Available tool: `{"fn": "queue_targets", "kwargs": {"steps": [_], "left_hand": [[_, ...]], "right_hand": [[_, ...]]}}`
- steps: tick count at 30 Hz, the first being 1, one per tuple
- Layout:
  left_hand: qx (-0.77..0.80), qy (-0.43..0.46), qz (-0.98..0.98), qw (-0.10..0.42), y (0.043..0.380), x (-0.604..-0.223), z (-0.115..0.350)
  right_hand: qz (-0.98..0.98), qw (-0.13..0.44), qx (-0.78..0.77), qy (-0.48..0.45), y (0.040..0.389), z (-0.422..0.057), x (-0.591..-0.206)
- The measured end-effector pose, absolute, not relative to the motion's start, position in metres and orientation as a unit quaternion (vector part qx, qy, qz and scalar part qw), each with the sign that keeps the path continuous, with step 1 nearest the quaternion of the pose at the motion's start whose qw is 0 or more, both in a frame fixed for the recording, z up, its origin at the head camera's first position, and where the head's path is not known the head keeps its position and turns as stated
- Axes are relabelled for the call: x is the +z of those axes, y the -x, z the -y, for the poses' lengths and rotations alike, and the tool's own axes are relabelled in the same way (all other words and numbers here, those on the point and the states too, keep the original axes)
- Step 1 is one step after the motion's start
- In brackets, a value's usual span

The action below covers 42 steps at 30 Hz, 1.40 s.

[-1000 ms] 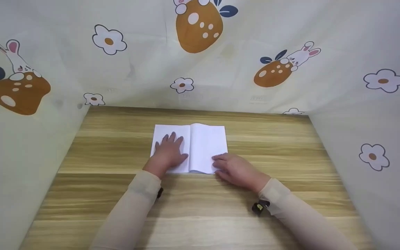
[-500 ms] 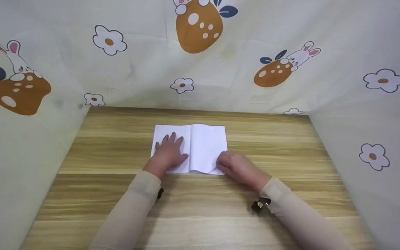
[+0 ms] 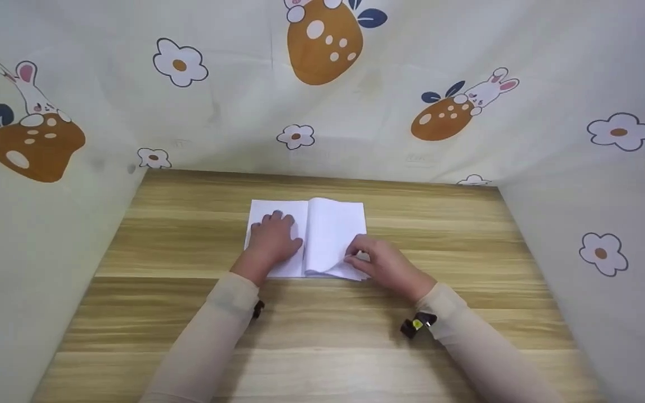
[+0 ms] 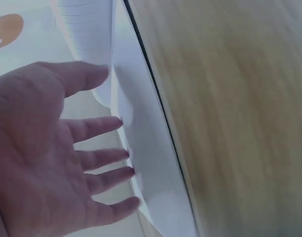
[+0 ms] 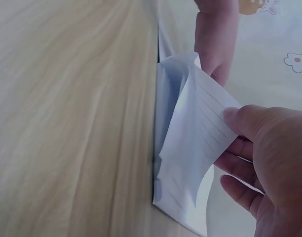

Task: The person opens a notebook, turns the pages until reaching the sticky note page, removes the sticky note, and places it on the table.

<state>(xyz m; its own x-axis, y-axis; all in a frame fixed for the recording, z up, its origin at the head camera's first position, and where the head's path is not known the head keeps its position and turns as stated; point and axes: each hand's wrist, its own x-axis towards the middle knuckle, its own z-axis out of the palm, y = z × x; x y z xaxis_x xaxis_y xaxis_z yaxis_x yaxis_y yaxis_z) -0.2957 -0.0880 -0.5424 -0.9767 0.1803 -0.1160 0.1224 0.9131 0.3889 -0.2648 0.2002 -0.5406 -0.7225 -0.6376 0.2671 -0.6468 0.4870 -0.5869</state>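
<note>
An open notebook [image 3: 331, 229] with white pages lies on the wooden table; faint ruled lines show on its pages in both wrist views. My left hand [image 3: 273, 239] rests on the left page, its fingers spread and fingertips touching the paper, as the left wrist view also shows. At the lower right corner of the notebook, my right hand [image 3: 387, 263] pinches a lifted page [image 5: 212, 116] between thumb and fingers. That page curls up, apart from the pages beneath it.
The wooden table [image 3: 322, 347] reaches on all sides of the notebook. A pale cloth [image 3: 233, 101] printed with rabbits, orange fruit and flowers hangs behind and at both sides. Dark wrist devices sit at both cuffs.
My right hand has gone from lying with extended fingers on the right page's edge to pinching its corner and raising it. The left hand stays on the left page, its fingers slightly more bent.
</note>
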Motion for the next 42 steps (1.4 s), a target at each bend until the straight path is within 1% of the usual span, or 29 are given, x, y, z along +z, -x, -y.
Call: {"fn": "queue_targets", "kwargs": {"steps": [3,5,7,10,13,16,25,35,42], "left_hand": [[0.234,-0.089,-0.967,0.038,0.294,-0.536,0.082],[0.27,-0.116,-0.956,0.028,0.29,-0.529,0.077],[0.296,-0.151,-0.942,0.035,0.285,-0.521,0.073],[0.329,-0.203,-0.92,0.062,0.277,-0.511,0.067],[0.35,-0.231,-0.904,0.085,0.27,-0.504,0.062],[0.361,-0.245,-0.895,0.088,0.264,-0.501,0.056],[0.349,-0.252,-0.901,0.059,0.257,-0.504,0.039],[0.347,-0.251,-0.903,0.041,0.259,-0.509,0.033],[0.336,-0.235,-0.911,0.038,0.259,-0.502,0.039]], "right_hand": [[0.854,0.01,0.361,-0.374,0.265,-0.198,-0.537],[0.851,0.014,0.369,-0.373,0.265,-0.196,-0.534],[0.851,0.02,0.373,-0.37,0.266,-0.194,-0.532],[0.853,0.029,0.371,-0.365,0.267,-0.192,-0.53],[0.854,0.039,0.368,-0.365,0.267,-0.191,-0.53],[0.851,0.049,0.371,-0.369,0.267,-0.191,-0.529],[0.839,0.087,0.353,-0.405,0.27,-0.19,-0.529],[0.838,0.106,0.341,-0.412,0.271,-0.19,-0.53],[0.853,0.153,0.309,-0.391,0.27,-0.195,-0.53]]}}
